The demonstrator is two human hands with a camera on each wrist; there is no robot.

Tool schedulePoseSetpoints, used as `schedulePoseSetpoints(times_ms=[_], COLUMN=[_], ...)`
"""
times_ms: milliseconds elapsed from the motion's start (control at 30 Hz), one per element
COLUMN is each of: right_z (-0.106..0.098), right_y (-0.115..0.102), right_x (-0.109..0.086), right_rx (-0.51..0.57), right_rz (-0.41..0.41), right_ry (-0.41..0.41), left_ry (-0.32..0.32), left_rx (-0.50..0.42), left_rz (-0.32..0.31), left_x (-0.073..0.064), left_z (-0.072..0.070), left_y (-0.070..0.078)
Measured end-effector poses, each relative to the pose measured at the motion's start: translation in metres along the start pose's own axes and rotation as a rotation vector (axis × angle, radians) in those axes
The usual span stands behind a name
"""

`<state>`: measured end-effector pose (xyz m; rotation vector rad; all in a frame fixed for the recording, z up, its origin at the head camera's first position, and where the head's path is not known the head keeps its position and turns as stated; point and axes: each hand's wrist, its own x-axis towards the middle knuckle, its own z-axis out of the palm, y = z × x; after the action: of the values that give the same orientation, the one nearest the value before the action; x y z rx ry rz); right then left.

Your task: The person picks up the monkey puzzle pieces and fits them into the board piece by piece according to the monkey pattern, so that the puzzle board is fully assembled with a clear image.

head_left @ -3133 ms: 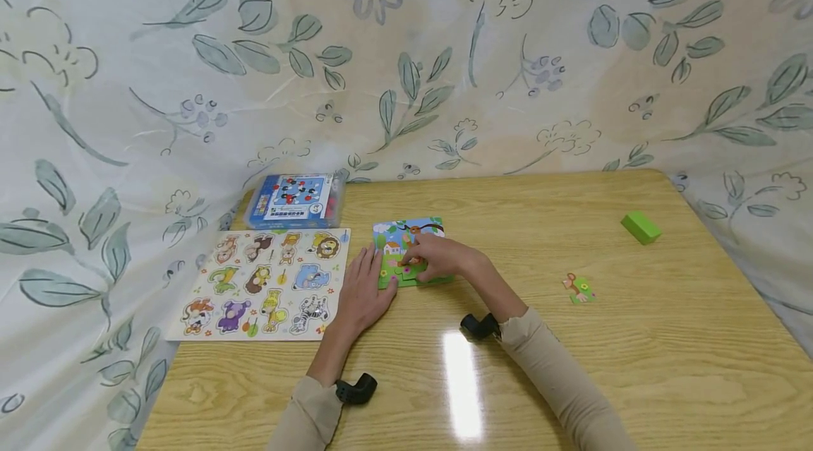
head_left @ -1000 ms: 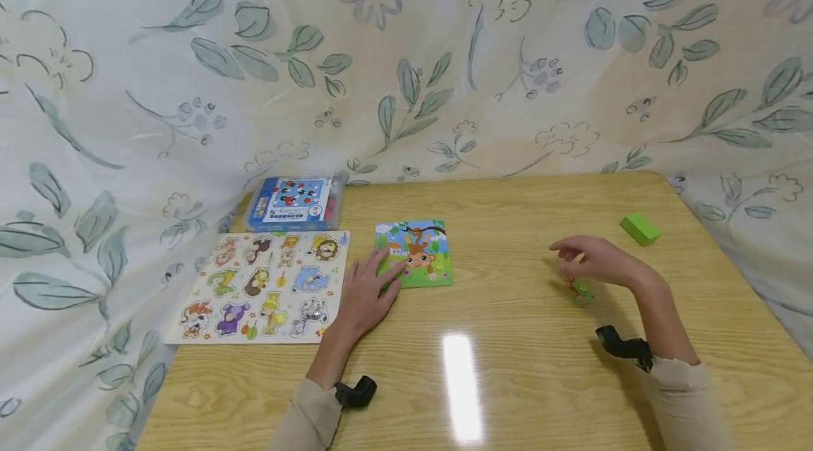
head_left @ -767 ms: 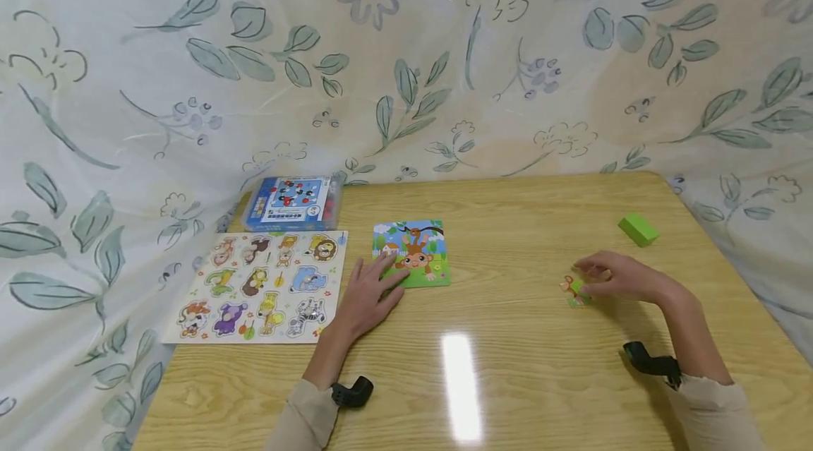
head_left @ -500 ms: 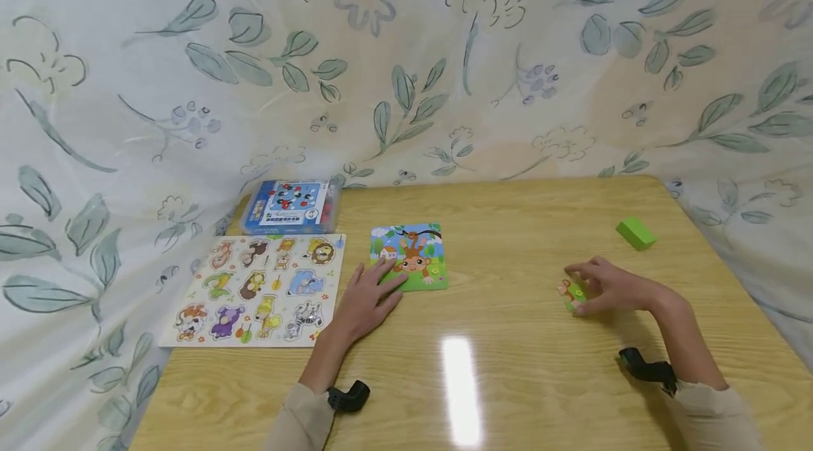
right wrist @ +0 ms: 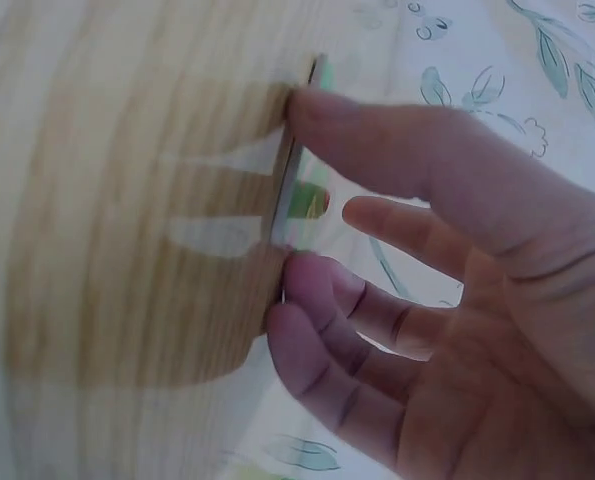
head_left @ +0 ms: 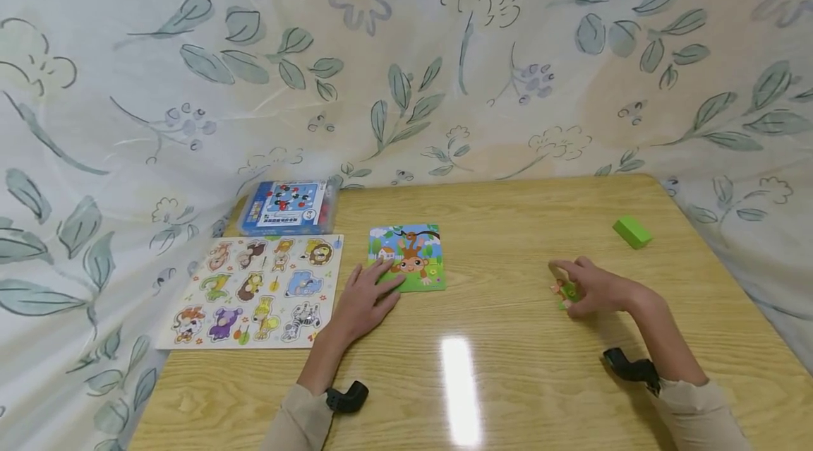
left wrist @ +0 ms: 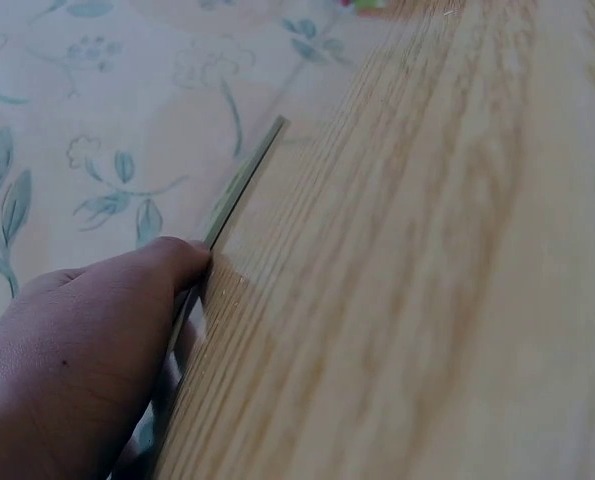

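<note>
My left hand (head_left: 365, 299) lies flat with its fingertips on the lower left part of a square monkey picture puzzle (head_left: 416, 246); in the left wrist view, the thumb is at the puzzle's edge (left wrist: 239, 190). Over to the right, my right hand (head_left: 600, 289) pinches a small puzzle piece (head_left: 559, 291) between thumb and fingers, close over the table. The right wrist view shows this thin piece (right wrist: 302, 200) edge-on, with the thumb at one end and fingertips at the other. Part of its printed face is covered by the hand in the head view.
A white animal puzzle board (head_left: 273, 334) lies left of the left hand. Behind it stands a clear plastic box (head_left: 288, 207) with a blue label. A green block (head_left: 631, 232) sits at the back right of the wooden table (head_left: 508, 373). Floral cloth (head_left: 381, 49) hangs behind.
My right hand has left the monkey puzzle, moved right and taken the small piece by its edges. That piece has shifted slightly left. The left hand stays on the puzzle.
</note>
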<state>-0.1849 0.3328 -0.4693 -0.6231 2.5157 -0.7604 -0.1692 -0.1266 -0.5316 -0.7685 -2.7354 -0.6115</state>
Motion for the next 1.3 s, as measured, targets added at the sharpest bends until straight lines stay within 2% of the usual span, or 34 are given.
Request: schedulePoseSetpoints(times_ms=[267,600,733,967,1300], right_z=[0.007,0.009,0.011,0.014,0.013], right_y=[-0.002,0.002,0.003,0.0,-0.004], right_x=[0.006,0.009,0.01,0.012,0.014], right_rx=[-0.043,-0.053,-0.09,-0.266,-0.26], right_rz=[-0.063,-0.087,-0.087,-0.078,-0.029], right_ry=[0.078,0.11,0.136,0.197,0.177], left_ry=[0.0,-0.01,-0.008,-0.032,-0.022], left_rx=[0.001,0.007,0.002,0.003,-0.004], left_rz=[-0.004,-0.014,-0.01,-0.026,-0.02], left_x=[-0.003,-0.002,-0.002,-0.002,-0.003], left_z=[0.003,0.003,0.003,0.003,0.003], left_y=[-0.003,-0.004,-0.004,-0.004,-0.003])
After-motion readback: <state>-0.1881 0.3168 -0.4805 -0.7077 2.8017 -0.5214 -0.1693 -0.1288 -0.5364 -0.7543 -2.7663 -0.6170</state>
